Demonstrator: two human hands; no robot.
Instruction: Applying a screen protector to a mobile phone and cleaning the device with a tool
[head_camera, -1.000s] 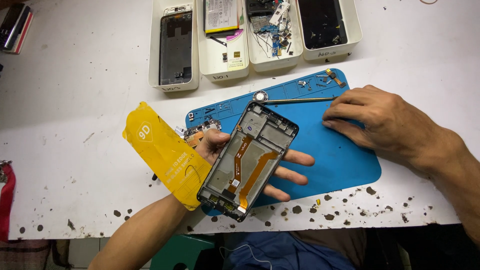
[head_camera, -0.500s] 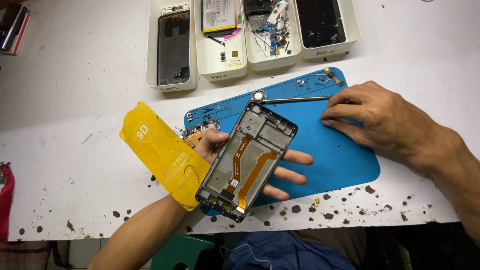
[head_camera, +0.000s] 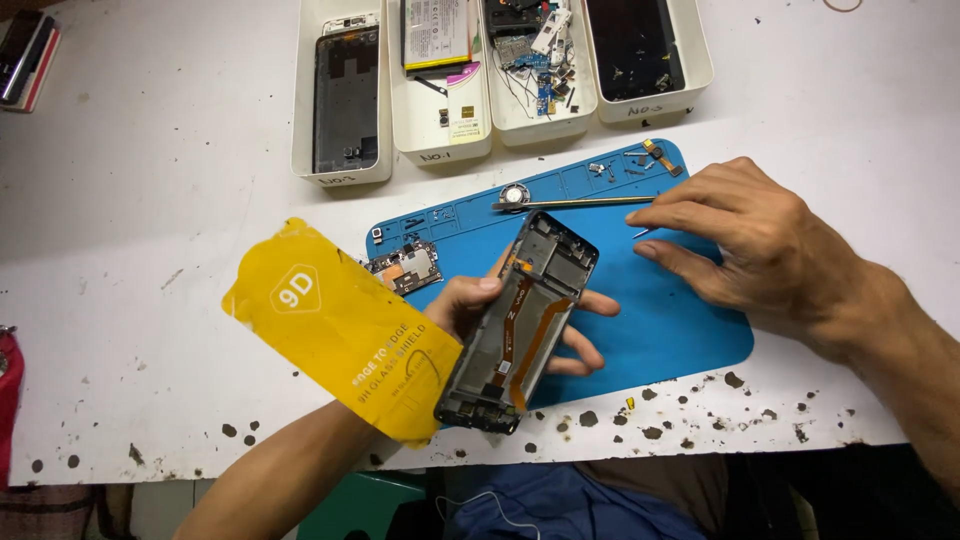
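My left hand (head_camera: 470, 305) holds an opened phone frame (head_camera: 520, 320) with an orange flex cable, tilted above the blue work mat (head_camera: 680, 320). A yellow screen-protector packet (head_camera: 340, 325) lies on my left forearm and the table. My right hand (head_camera: 750, 240) rests palm down on the mat's right part, fingers apart, fingertips close to a thin metal tool (head_camera: 570, 203) and a small screw. A small circuit board (head_camera: 405, 268) lies on the mat's left end, just beyond my left thumb.
Several white trays stand at the back: one with a dark phone shell (head_camera: 345, 100), one with a battery (head_camera: 438, 40), one with loose parts (head_camera: 535, 50), one with a black panel (head_camera: 635, 45). Small parts (head_camera: 650, 155) lie at the mat's far corner. A dark phone (head_camera: 25, 55) lies far left.
My right hand has slid a little toward me and left across the mat. The left hand still holds the frame in about the same place.
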